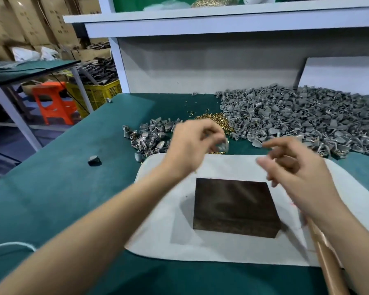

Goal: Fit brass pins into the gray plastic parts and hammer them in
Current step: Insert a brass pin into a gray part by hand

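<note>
Left hand pinches a small gray plastic part, likely light and hard; hold its sides. Right hand is blurry, so I cannot tell

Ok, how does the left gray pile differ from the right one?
The left pile holds far fewer parts than the right pile. The left pile lies left of the brass pins, the right pile right of them. Both are loose gray parts on the green cover.
</note>
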Demonstrator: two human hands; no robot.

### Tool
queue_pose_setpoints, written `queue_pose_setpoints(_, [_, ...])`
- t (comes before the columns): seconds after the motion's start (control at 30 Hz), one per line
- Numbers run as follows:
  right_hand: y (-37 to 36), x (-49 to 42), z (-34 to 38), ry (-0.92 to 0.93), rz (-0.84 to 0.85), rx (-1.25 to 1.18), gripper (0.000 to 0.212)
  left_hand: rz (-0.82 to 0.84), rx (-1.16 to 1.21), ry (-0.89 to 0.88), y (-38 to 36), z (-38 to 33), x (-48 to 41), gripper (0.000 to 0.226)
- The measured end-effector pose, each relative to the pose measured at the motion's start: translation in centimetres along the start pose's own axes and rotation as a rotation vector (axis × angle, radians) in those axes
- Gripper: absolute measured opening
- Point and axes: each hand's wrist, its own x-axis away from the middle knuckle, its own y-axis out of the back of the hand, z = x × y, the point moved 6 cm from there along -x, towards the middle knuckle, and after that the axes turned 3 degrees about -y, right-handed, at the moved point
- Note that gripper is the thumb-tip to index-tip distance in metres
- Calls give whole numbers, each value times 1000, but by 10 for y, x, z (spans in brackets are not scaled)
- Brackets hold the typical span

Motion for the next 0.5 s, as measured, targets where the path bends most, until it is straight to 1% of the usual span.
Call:
queue_pose_setpoints(0.03, [-10,5,5,33,70,-7,39,22,47,4,-13,-6,15,19])
queue_pose_setpoints(0.1, [-22,12,11,101,135,38,37,33,49,27,-30,-12,35,16])
queue_pose_setpoints(0.17, [-25,13,12,141,138,95,30,25,70,79,-37,-7,44,11])
queue_pose_setpoints(0.27, [-27,13,12,173,131,160,24,37,193,145,-38,2,47,12])
queue_pose_setpoints(0.33, [-29,13,10,149,137,110,26,44,242,156,-38,7,47,16])
queue_pose_setpoints(0.4, [-31,11,7,82,153,38,26,30,275,160,-34,11,48,19])
queue_pose_setpoints(0.5, [-32,10,3,-25,219,-50,24,-10,308,159,-28,17,47,16])
